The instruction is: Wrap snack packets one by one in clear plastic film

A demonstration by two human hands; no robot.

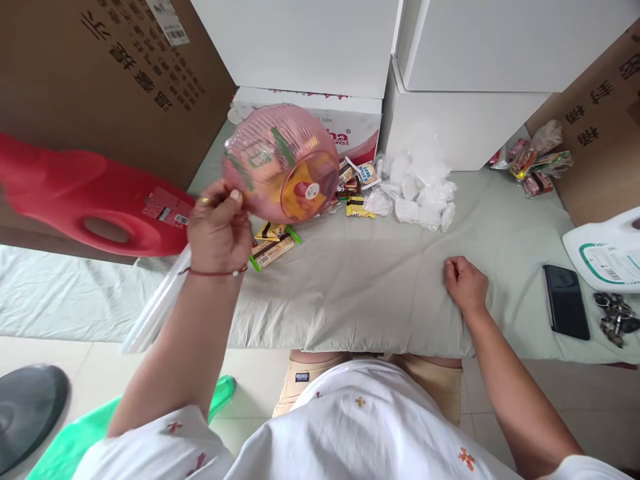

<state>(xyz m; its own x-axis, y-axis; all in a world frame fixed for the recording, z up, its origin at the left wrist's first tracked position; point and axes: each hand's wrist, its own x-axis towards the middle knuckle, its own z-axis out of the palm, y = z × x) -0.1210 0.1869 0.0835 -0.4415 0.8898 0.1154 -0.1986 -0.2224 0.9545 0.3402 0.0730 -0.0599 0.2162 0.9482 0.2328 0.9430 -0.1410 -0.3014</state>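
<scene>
My left hand [219,223] grips the rim of a pink see-through plastic bowl [260,133] between thumb and fingers. The bowl is tipped so its ribbed side and round base, with a sticker on it, face me. Wrapped snacks show through it or lie just behind. Below the bowl, near my left wrist, are a green-ended snack bar [274,251] and a yellow snack packet [271,231]. Resting on the grey-green sheet [360,287] at the right, my right hand [467,285] is curled into a fist, with nothing visible in it.
White crumpled plastic bags [420,190] lie beside a yellow wrapped snack [360,207]. White boxes [465,127] stand behind. A red jug [100,193] is at left. At right are bagged snacks [535,160], a white jug [607,250], a phone [566,301] and keys [617,317].
</scene>
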